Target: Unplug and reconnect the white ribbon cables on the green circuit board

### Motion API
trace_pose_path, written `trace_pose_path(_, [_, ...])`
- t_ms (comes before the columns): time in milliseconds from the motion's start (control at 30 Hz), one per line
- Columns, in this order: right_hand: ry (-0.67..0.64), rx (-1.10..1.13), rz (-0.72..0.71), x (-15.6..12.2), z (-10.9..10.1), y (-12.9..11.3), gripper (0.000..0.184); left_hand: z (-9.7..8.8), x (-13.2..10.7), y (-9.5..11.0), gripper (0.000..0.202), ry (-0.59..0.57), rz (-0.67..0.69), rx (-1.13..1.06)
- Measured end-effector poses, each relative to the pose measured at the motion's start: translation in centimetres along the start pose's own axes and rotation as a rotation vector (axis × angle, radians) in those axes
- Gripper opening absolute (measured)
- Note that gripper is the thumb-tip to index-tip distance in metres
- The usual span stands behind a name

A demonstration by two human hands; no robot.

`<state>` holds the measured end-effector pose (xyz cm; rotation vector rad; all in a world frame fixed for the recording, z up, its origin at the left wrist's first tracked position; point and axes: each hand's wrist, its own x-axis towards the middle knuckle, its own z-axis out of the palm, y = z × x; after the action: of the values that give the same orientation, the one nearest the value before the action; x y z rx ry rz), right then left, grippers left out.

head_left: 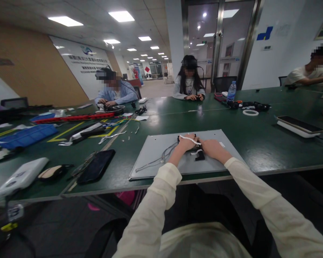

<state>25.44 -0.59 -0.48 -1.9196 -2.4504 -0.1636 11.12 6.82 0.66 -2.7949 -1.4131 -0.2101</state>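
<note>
A flat grey panel lies in front of me near the table's edge, and both my hands are over its middle. My left hand has its fingers curled in at a small dark part, largely covered by the hands. Across the back of that hand runs a thin white strip. My right hand meets it from the right, fingers bent inward at the same spot; what they pinch is hidden. A black piece lies just below the hands. Grey cables loop over the panel's left side.
Left of the panel lie a black phone, a computer mouse and a white device. Farther off are a blue tray and loose strips. A water bottle and white tape roll stand right. Several people sit around.
</note>
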Motion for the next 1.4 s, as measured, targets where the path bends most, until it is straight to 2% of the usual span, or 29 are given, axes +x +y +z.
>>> trace_pose_path(100, [0.004,0.016,0.002,0.0,0.0,-0.1,0.042,0.4,0.4,-0.4,0.029,0.019,-0.093,0.009])
trace_pose_path(233, [-0.018,0.019,0.005,0.0,-0.3,-0.1,0.044,1.0,0.3,-0.2,0.027,0.058,-0.139,0.021])
trace_pose_path(367, [-0.036,0.024,0.028,-0.2,-0.5,-0.1,0.045,1.4,0.3,0.1,0.028,0.116,-0.146,0.053])
trace_pose_path(567, [0.005,0.064,0.038,-0.3,-0.4,0.1,0.043,1.4,0.1,0.2,0.034,0.16,-0.092,0.092])
trace_pose_path(800, [-0.017,0.057,0.039,-0.4,-0.5,0.0,0.043,1.6,0.0,0.3,0.029,0.202,-0.133,0.095])
trace_pose_path(933, [-0.011,0.06,0.048,-0.5,-0.6,-0.1,0.044,1.4,-0.3,0.5,0.032,0.195,-0.132,0.088])
trace_pose_path(1200, [-0.008,0.047,0.049,-0.4,-0.4,-0.1,0.044,0.6,-1.2,1.0,0.028,0.084,-0.101,0.118])
trace_pose_path(1400, [0.021,0.085,0.07,-0.5,-0.3,0.1,0.045,0.4,-1.0,0.9,0.027,0.089,-0.141,0.047])
